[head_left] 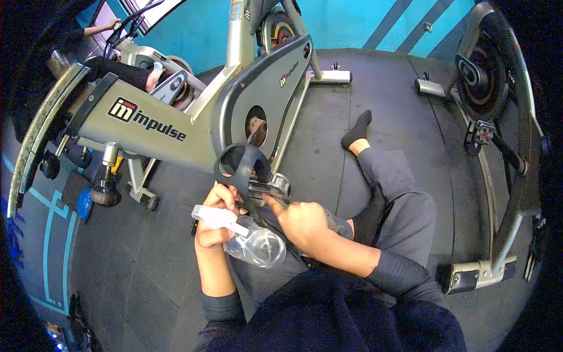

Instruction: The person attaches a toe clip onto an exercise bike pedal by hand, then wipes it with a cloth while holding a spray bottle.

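My left hand (216,220) is closed around a clear bottle (258,247) with a long white top that looks like a spray head. The bottle is tilted, its base toward my lap. Just beyond those fingers is the exercise bike's pedal (271,189), with a dark toe cage (241,163) rising from it. My right hand (304,227) reaches in from the right, and its index fingertip touches the pedal. Its other fingers are curled, and whatever may be inside them is hidden.
The grey exercise bike (176,126) spans the left and middle. Another bike (492,246) stands at the right. At upper left, a person's arm (102,28) reaches to a further bike. My outstretched leg (375,170) lies on the dark floor mat (316,141).
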Demonstrator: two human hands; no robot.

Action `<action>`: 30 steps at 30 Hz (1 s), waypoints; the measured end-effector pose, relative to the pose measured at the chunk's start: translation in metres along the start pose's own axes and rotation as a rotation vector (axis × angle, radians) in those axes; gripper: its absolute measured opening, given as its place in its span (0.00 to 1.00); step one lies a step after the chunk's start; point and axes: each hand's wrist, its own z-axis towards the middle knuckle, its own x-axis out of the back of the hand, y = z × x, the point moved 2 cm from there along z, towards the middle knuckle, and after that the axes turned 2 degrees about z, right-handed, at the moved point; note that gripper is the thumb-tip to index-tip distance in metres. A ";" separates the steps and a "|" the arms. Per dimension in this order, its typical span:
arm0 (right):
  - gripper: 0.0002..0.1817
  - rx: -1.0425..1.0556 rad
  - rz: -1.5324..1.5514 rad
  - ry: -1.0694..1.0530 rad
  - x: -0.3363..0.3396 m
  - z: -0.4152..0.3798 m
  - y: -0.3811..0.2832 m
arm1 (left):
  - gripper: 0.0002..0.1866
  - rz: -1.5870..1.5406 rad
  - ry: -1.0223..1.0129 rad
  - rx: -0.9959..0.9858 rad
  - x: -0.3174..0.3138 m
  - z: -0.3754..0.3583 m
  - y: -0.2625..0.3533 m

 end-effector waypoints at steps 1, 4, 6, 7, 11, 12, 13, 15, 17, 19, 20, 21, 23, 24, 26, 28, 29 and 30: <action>0.30 -0.009 -0.027 0.015 0.005 -0.004 0.001 | 0.25 -0.020 -0.002 0.000 -0.001 -0.001 0.001; 0.30 0.008 -0.080 0.052 0.007 -0.012 0.010 | 0.25 -0.030 0.027 -0.004 -0.002 -0.001 -0.002; 0.30 0.034 -0.095 0.073 0.007 -0.013 0.009 | 0.25 -0.014 0.037 -0.003 -0.001 -0.001 -0.004; 0.31 0.019 -0.080 0.055 0.006 -0.010 0.007 | 0.25 0.006 0.045 -0.001 0.000 -0.002 -0.005; 0.31 0.005 -0.045 -0.018 -0.003 0.006 -0.002 | 0.24 -0.005 0.030 -0.014 -0.001 -0.002 -0.005; 0.31 -0.022 -0.046 -0.032 -0.006 0.009 -0.006 | 0.24 0.004 0.041 -0.007 0.000 -0.004 -0.004; 0.31 -0.019 -0.042 -0.028 -0.006 0.009 -0.005 | 0.24 0.014 0.050 -0.002 0.001 -0.004 -0.003; 0.31 -0.002 -0.025 0.006 -0.004 0.004 -0.001 | 0.24 0.010 0.041 -0.002 0.000 -0.003 -0.001; 0.32 0.001 -0.046 0.021 0.000 -0.004 0.005 | 0.24 0.001 0.031 -0.003 -0.001 -0.003 -0.001; 0.32 0.004 -0.073 0.037 0.003 -0.010 0.012 | 0.24 -0.012 0.050 0.030 -0.001 -0.004 -0.002; 0.32 0.049 -0.095 0.064 0.005 -0.012 0.015 | 0.24 -0.015 0.051 0.029 0.000 -0.004 -0.004; 0.32 0.094 -0.116 0.091 0.005 -0.013 0.015 | 0.24 -0.020 0.039 0.007 0.001 -0.004 -0.006; 0.33 0.077 -0.116 0.070 0.002 -0.010 0.011 | 0.24 -0.024 0.027 -0.014 0.003 -0.004 -0.008; 0.33 0.059 -0.115 0.049 -0.001 -0.007 0.009 | 0.24 -0.026 0.023 -0.015 0.004 -0.005 -0.008; 0.33 0.034 -0.078 0.025 -0.005 -0.002 0.004 | 0.24 -0.027 0.024 -0.012 0.004 -0.006 -0.009; 0.32 0.005 -0.017 -0.040 -0.003 0.004 -0.001 | 0.24 -0.023 0.036 -0.020 0.002 -0.004 -0.007; 0.32 0.006 -0.014 -0.039 -0.002 0.005 -0.001 | 0.24 -0.019 0.036 -0.019 0.002 -0.005 -0.006; 0.32 0.007 0.001 -0.044 -0.002 0.005 0.000 | 0.23 -0.033 0.024 -0.017 0.003 -0.005 -0.005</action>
